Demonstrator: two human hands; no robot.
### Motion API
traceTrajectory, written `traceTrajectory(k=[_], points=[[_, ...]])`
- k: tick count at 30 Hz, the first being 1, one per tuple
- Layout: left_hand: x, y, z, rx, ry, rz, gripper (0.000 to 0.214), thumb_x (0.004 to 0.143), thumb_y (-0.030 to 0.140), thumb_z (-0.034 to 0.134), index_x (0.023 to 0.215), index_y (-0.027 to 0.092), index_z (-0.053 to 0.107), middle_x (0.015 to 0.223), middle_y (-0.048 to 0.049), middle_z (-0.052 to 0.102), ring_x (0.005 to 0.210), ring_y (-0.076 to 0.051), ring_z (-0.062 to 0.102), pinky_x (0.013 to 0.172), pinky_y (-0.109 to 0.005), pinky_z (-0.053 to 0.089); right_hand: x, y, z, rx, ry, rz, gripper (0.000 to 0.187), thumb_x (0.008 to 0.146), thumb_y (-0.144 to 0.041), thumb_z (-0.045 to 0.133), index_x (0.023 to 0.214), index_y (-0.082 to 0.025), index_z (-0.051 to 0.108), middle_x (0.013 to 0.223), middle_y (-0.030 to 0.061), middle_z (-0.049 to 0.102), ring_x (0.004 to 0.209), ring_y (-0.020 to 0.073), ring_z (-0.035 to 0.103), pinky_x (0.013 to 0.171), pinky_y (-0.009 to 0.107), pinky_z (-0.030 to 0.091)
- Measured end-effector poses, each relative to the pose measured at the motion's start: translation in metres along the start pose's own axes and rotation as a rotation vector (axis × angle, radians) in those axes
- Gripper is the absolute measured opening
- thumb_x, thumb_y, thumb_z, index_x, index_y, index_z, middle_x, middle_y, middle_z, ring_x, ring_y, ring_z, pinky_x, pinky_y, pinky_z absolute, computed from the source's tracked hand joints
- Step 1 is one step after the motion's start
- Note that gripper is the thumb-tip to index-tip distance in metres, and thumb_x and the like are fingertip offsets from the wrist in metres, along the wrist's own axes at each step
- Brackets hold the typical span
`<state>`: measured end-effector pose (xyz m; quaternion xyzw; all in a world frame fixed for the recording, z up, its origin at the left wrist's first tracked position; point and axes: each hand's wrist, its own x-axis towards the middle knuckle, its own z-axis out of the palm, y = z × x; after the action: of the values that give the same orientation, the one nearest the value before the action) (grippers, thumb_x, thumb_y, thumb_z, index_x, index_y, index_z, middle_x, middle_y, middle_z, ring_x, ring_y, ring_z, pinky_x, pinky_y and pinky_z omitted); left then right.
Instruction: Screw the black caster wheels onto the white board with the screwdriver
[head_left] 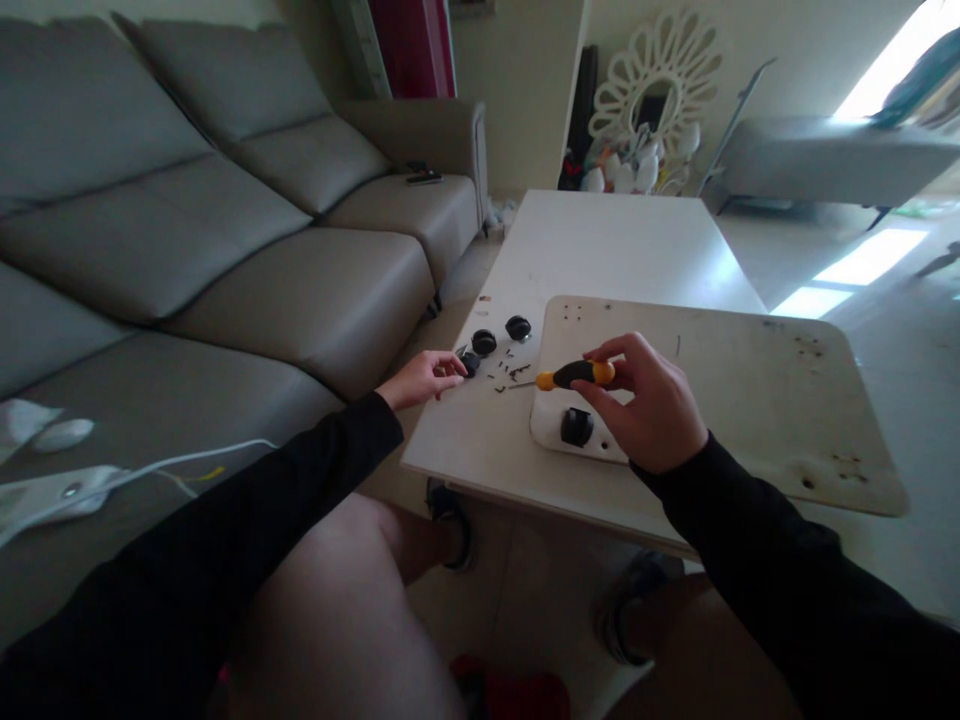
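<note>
My right hand [651, 405] is closed round an orange-and-black screwdriver [574, 375], held level with its tip pointing left over a rounded white board [735, 390]. One black caster [576, 427] stands on the board's near-left corner, just below that hand. My left hand [424, 378] reaches across the white table [600, 240], fingers curled on a black caster [470, 362] at the table's left edge. Two more black casters [484, 342] [517, 327] sit just beyond it, with several small dark screws [510, 372] scattered between the hands.
A grey sofa [225, 220] runs along the left; a white cable and device [90, 485] lie on its near seat. My bare knees and shoes are under the table's near edge. A white flower-shaped mirror [656, 90] and a grey bench [825, 160] stand at the back.
</note>
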<state>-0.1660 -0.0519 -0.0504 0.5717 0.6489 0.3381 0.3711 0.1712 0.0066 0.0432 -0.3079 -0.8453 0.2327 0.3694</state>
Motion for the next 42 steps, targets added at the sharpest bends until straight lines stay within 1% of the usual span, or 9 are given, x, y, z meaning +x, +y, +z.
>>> traceTrajectory(k=[4,8,11,15,22,32,42], points=[[0.000,-0.001,0.001,-0.003,-0.015,0.014,0.019,0.081,0.028,0.072,0.093,0.014,0.070,0.071,0.0008,0.057,0.054,-0.011,0.055,0.044,-0.022,0.048,0.002,0.003,0.002,0.044,-0.017,0.057,0.022,0.085,-0.027,0.073,0.098,-0.019,0.057,0.099,0.0075,0.071,0.080,0.0160,0.072,0.075,0.033,0.063],[0.001,-0.001,0.000,-0.011,-0.022,0.007,0.020,0.080,0.029,0.074,0.094,0.015,0.071,0.073,0.0003,0.058,0.056,-0.011,0.056,0.045,-0.022,0.049,0.004,0.008,0.011,0.081,-0.050,0.073,0.022,0.084,-0.028,0.073,0.096,-0.020,0.057,0.096,0.0057,0.069,0.077,0.0149,0.071,0.075,0.033,0.062],[0.001,-0.001,0.000,-0.016,-0.017,0.009,0.019,0.079,0.028,0.074,0.093,0.015,0.070,0.071,0.0010,0.058,0.054,-0.011,0.055,0.044,-0.023,0.049,0.007,0.012,0.018,0.096,-0.062,0.077,0.022,0.083,-0.028,0.073,0.095,-0.021,0.056,0.093,0.0038,0.067,0.074,0.0134,0.067,0.071,0.032,0.060],[0.000,-0.001,0.000,-0.014,-0.014,0.008,0.017,0.079,0.026,0.073,0.092,0.015,0.071,0.069,0.0009,0.058,0.052,-0.011,0.055,0.044,-0.023,0.049,0.012,0.013,0.027,0.086,-0.082,0.071,0.020,0.082,-0.026,0.071,0.092,-0.021,0.055,0.091,0.0032,0.065,0.073,0.0126,0.062,0.072,0.033,0.056],[-0.003,-0.001,-0.001,-0.010,-0.009,0.013,0.017,0.080,0.027,0.073,0.092,0.015,0.071,0.069,0.0004,0.059,0.052,-0.011,0.055,0.044,-0.022,0.048,0.015,0.019,0.038,0.084,-0.115,0.066,0.021,0.081,-0.023,0.071,0.090,-0.022,0.052,0.090,0.0015,0.060,0.071,0.0111,0.054,0.070,0.031,0.051],[-0.003,0.003,0.000,-0.018,-0.017,-0.001,0.017,0.080,0.027,0.074,0.091,0.014,0.071,0.068,0.0003,0.058,0.054,-0.011,0.054,0.045,-0.022,0.049,0.016,0.019,0.037,0.076,-0.116,0.071,0.021,0.080,-0.021,0.071,0.089,-0.022,0.052,0.089,0.0010,0.059,0.071,0.0108,0.053,0.070,0.030,0.049],[-0.005,0.002,-0.002,-0.007,-0.011,0.008,0.016,0.080,0.027,0.073,0.091,0.015,0.071,0.068,0.0000,0.058,0.054,-0.011,0.054,0.045,-0.022,0.049,0.016,0.020,0.037,0.069,-0.123,0.062,0.021,0.080,-0.021,0.071,0.088,-0.022,0.051,0.090,0.0011,0.060,0.071,0.0110,0.053,0.069,0.030,0.049]])
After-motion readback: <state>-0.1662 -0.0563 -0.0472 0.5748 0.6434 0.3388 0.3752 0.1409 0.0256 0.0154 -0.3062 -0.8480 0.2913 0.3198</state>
